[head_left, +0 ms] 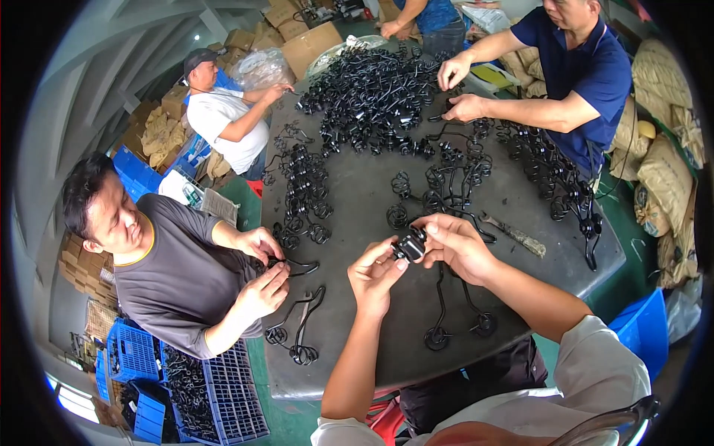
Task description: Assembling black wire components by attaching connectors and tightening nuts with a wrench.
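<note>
Between my left hand (375,276) and my right hand (462,244) is a small black clamp-like part (410,246), gripped by the fingers of both. It is held over the table, close to its near side. Below my right hand run two bent black metal rods (440,306), each ending in a coil; whether they join the held part is hidden by my fingers. Just beyond my hands lie black coiled wire pieces (435,199) in a group. A wrench (513,235) with a worn, pale handle rests to the right of them.
A large heap of black coiled parts (364,93) covers the far end of the dark table (357,193). Co-workers handle similar parts at left, far left and right. Blue crates (132,349) stand at lower left, a blue bin (644,327) at right, and sacks (662,178) beyond it.
</note>
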The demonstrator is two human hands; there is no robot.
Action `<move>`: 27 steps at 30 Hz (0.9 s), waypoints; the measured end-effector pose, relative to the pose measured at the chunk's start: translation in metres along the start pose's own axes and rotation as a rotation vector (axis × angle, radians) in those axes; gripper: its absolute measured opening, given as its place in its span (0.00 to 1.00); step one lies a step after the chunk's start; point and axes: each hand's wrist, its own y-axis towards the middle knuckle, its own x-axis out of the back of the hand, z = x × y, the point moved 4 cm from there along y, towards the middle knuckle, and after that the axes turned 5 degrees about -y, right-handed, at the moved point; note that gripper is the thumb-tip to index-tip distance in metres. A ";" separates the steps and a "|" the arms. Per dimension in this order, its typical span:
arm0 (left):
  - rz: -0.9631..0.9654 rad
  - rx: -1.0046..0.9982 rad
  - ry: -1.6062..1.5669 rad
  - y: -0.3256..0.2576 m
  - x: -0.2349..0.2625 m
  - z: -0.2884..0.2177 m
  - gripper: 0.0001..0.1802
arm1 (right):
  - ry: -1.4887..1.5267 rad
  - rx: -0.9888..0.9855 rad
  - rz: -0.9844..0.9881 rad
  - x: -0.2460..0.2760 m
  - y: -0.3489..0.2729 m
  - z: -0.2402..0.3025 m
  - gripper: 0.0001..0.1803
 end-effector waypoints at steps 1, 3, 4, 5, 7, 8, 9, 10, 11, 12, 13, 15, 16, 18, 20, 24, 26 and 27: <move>-0.031 0.025 -0.046 0.000 0.000 0.001 0.23 | 0.001 -0.001 -0.007 0.003 0.001 -0.002 0.14; -0.026 0.071 -0.058 0.001 0.001 0.004 0.22 | -0.325 0.055 -0.049 0.009 0.001 -0.002 0.13; -0.056 0.107 -0.126 0.000 0.004 0.008 0.22 | -0.274 0.073 -0.058 0.005 0.000 -0.003 0.13; -0.087 0.145 -0.194 -0.001 0.006 0.011 0.22 | -0.271 0.047 -0.053 0.005 0.000 0.000 0.12; -0.094 0.203 -0.310 -0.001 0.004 0.012 0.21 | -0.279 0.071 -0.062 0.004 -0.001 0.003 0.10; -0.098 0.213 -0.349 -0.001 0.001 0.011 0.21 | -0.331 0.138 -0.040 0.007 0.001 0.002 0.10; -0.104 0.222 -0.388 -0.001 -0.001 0.010 0.21 | -0.384 0.204 -0.018 0.011 0.003 0.001 0.11; -0.111 0.266 -0.406 0.000 0.000 0.011 0.21 | -0.404 0.200 -0.026 0.012 0.004 0.002 0.11; -0.125 0.277 -0.410 0.000 0.001 0.012 0.19 | -0.401 0.191 -0.033 0.010 0.002 0.004 0.11; -0.090 0.298 -0.431 -0.002 0.001 0.013 0.18 | -0.405 0.167 -0.045 0.006 -0.001 0.007 0.11; -0.051 0.317 -0.450 -0.001 -0.001 0.013 0.18 | -0.410 0.147 -0.055 0.005 -0.002 0.008 0.11; -0.064 0.317 -0.391 0.000 -0.006 0.015 0.17 | -0.396 0.132 -0.063 0.008 -0.002 0.001 0.11; -0.080 0.313 -0.329 -0.002 -0.008 0.016 0.17 | -0.389 0.118 -0.074 0.008 -0.003 -0.001 0.11; -0.067 0.300 -0.276 0.003 -0.010 0.016 0.17 | -0.419 0.121 -0.086 0.007 -0.002 -0.003 0.11; -0.031 0.278 -0.158 -0.001 -0.014 0.010 0.20 | -0.465 0.088 -0.083 0.002 -0.003 -0.002 0.11; 0.007 0.293 -0.092 0.000 -0.018 0.012 0.21 | -0.452 0.105 -0.039 0.003 0.000 -0.005 0.13; -0.035 0.286 -0.103 0.000 -0.014 0.014 0.22 | -0.427 0.101 -0.039 0.003 0.000 -0.006 0.12; -0.039 0.290 -0.108 -0.001 -0.015 0.014 0.22 | -0.389 0.118 -0.057 0.003 0.000 -0.005 0.11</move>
